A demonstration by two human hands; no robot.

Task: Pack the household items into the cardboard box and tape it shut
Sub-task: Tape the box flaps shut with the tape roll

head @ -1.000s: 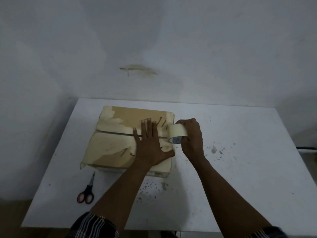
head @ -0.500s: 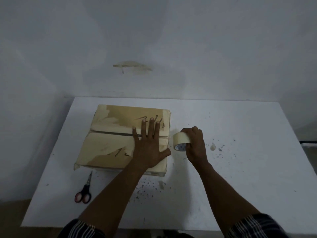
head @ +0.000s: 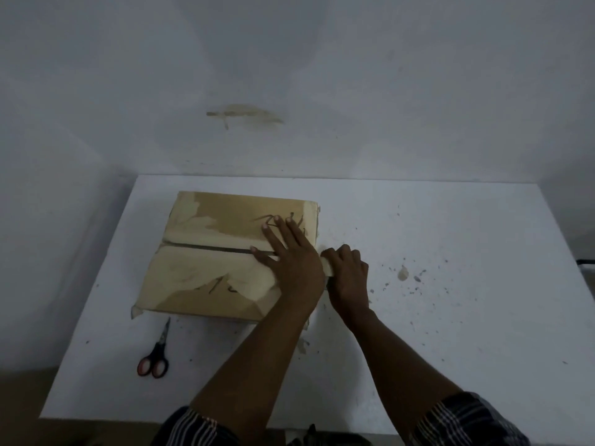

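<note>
My white desk (head: 450,317) carries the closed cardboard box (head: 225,252), red-handled scissors (head: 156,355) near its front corner, and dark specks scattered at right.

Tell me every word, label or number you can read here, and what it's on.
None can be read for certain.
Dark handwritten strokes near the far right corner of the cardboard box, partly under the left hand: illegible.
Dark scrawl on the near flap: too blurred to read.
Tape roll in the right hand: no print visible.
Scissors: no marking visible.
</note>
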